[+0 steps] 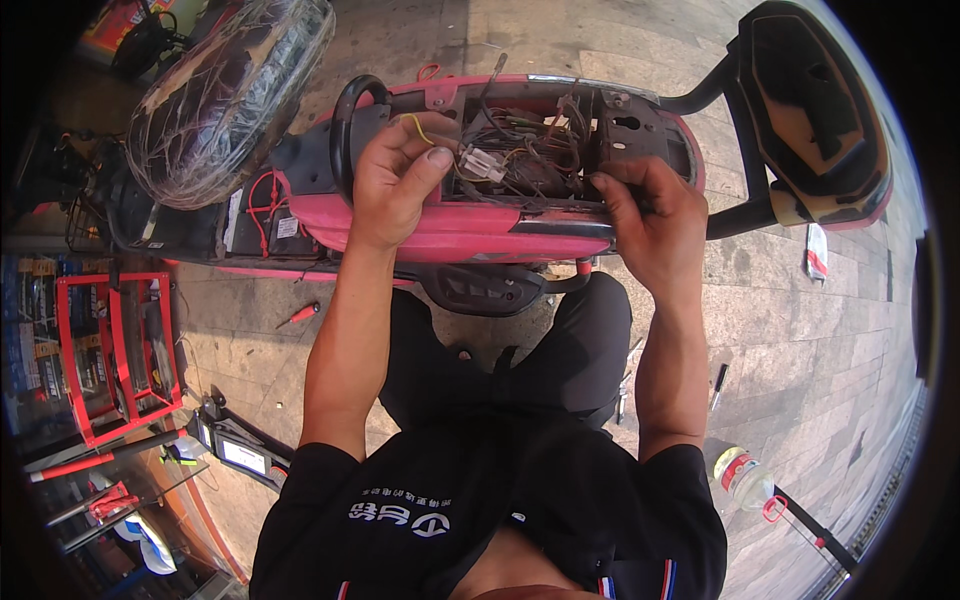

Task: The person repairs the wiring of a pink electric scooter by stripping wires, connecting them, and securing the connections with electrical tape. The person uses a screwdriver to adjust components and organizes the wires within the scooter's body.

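A pink electric scooter (pixel 450 225) lies across the view, its rear compartment uncovered and filled with a tangle of wires (pixel 532 135). My left hand (pixel 401 176) is at the left side of this compartment, with a yellow wire (pixel 417 127) between its fingers. Just right of that hand, a white plastic wire connector (pixel 482 165) rests on the wires. My right hand (pixel 651 210) is at the compartment's near right edge, thumb and forefinger together on what looks like a thin wire; the fingertips partly hide it. A black grab rail (pixel 345 142) curves up behind my left hand.
A seat wrapped in clear film (pixel 225 97) is at upper left; a black backrest (pixel 817 127) juts out at right. On the paved floor lie a red-handled screwdriver (pixel 304 313), a black-handled tool (pixel 720 379) and a plastic bottle (pixel 742 476). A red metal frame (pixel 120 352) stands left.
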`<state>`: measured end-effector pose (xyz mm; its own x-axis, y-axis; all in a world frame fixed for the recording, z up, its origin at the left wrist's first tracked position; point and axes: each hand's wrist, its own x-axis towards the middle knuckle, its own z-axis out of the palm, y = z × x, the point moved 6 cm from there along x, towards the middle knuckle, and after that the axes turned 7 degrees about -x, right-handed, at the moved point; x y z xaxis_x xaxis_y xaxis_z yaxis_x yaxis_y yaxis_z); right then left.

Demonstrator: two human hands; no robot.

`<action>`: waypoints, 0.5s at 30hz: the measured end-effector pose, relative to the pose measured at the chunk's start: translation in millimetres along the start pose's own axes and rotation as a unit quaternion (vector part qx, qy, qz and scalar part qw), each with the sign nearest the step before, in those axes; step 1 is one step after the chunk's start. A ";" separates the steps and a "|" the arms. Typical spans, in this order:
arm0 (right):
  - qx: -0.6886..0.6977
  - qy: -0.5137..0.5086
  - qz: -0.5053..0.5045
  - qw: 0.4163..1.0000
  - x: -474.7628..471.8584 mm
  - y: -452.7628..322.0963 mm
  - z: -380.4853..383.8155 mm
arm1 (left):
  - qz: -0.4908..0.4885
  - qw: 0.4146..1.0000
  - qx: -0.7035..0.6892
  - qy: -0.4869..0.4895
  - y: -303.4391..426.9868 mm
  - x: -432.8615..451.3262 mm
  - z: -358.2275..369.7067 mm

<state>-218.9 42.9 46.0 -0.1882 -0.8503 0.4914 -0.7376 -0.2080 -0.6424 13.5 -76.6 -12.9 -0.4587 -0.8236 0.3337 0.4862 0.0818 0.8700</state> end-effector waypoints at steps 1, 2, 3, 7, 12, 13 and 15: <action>-0.003 0.001 -0.002 1.000 0.0 -0.6 0.0 | 0.002 1.000 0.003 0.005 0.1 -0.1 -0.4; -0.001 0.002 0.001 1.000 0.0 -0.7 0.2 | 0.004 1.000 0.003 0.006 0.2 -0.2 -0.2; 0.001 0.003 0.004 1.000 -0.1 -1.0 0.4 | 0.005 1.000 0.003 0.010 0.3 -0.4 -0.7; 0.021 0.012 0.026 0.999 0.2 1.0 -0.2 | 0.005 1.000 0.000 0.009 -0.1 0.7 -2.3; 0.049 -0.015 0.072 0.996 1.8 8.6 0.0 | 0.015 0.999 -0.026 0.013 0.3 0.5 -2.5; 0.053 -0.019 0.080 0.995 1.6 9.6 0.5 | 0.015 0.999 -0.031 0.014 0.5 0.5 -2.5; 0.052 -0.012 0.079 0.995 1.8 9.3 2.3 | 0.016 0.999 -0.030 0.015 1.0 0.4 -1.9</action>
<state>-224.6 38.3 39.6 -0.2796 -0.8879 0.3652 -0.6282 -0.1184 -0.7690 15.2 -77.9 -12.7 -0.4193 -0.8380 0.3491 0.5443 0.0757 0.8355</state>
